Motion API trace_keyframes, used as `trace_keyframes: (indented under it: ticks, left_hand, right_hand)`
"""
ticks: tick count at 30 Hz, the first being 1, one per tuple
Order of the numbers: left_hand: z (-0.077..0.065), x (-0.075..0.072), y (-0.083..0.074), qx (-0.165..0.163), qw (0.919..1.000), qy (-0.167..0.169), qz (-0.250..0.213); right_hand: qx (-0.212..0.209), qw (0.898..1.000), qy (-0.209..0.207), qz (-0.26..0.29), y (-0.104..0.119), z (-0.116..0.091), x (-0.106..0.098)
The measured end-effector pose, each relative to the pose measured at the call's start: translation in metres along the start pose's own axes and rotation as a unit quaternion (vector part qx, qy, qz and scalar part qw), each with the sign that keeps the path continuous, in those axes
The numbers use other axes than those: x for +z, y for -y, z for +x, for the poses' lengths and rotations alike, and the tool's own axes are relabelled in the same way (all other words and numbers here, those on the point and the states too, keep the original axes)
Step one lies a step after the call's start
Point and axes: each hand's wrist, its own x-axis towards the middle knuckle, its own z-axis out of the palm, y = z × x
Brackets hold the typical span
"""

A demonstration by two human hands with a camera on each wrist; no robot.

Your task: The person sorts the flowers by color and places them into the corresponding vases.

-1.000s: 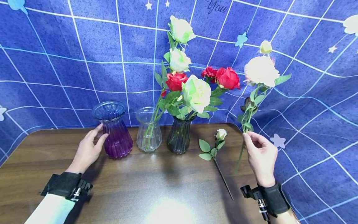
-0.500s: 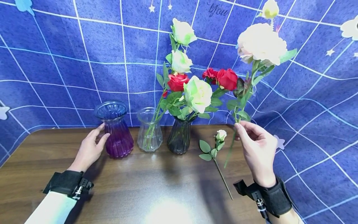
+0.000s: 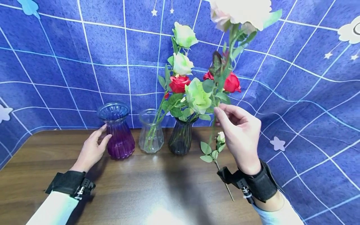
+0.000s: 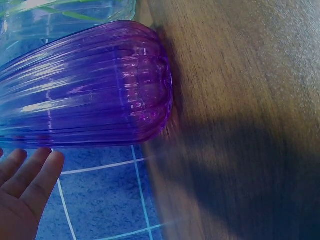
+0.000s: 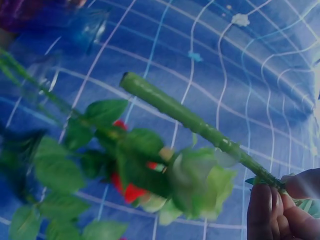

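In the head view, my right hand (image 3: 242, 137) pinches the green stem of a large pale pink artificial flower (image 3: 242, 12), whose top is cut off by the frame. The lower stem (image 5: 185, 117) sticks out from the fingertips in the right wrist view. A purple-blue ribbed glass vase (image 3: 120, 140) stands upright at the left; beside it my left hand (image 3: 91, 150) has thumb and fingers spread around its side. In the left wrist view the fingers (image 4: 42, 182) look relaxed, close to the vase; whether they touch it is unclear.
A clear glass vase (image 3: 158, 140) and a dark glass vase (image 3: 180, 140) hold green-white roses (image 3: 198, 95) and red flowers (image 3: 179, 83). On the wooden table (image 3: 126, 187) lies a small white rose (image 3: 206, 148), partly hidden by my right wrist. Blue patterned cloth (image 3: 70, 78) hangs behind.
My right hand has moved left and up with the pale pink flower, now in front of the red flowers. My left hand stays beside the purple-blue vase.
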Motion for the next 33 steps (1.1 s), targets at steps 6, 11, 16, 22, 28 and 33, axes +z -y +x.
trace_keyframes:
  ticks: [6, 11, 16, 22, 28, 33]
  left_hand:
    - [-0.001, -0.002, 0.003, 0.001, 1.0, -0.003, -0.001]
    - [-0.002, -0.002, 0.004, 0.002, 1.0, -0.01, -0.001]
    - [-0.003, 0.0, 0.006, 0.005, 0.9999, -0.011, 0.001]
    - [-0.003, 0.0, 0.005, 0.003, 0.9999, -0.012, -0.002]
    - [-0.002, -0.002, 0.002, -0.003, 0.9999, -0.01, -0.005]
    - [-0.004, 0.0, 0.002, -0.002, 1.0, -0.008, -0.003]
  right_hand:
    - [-0.013, 0.999, 0.029, 0.039, 0.008, 0.007, 0.034]
    - [-0.021, 0.998, 0.047, 0.047, 0.008, 0.01, 0.061]
    - [-0.026, 0.996, 0.065, 0.058, 0.01, 0.012, 0.087]
    - [-0.043, 0.994, 0.072, 0.072, 0.013, 0.011, 0.116]
    - [-0.057, 0.994, 0.067, 0.07, 0.02, 0.011, 0.141]
    - [-0.062, 0.994, 0.056, 0.064, 0.018, 0.012, 0.16]
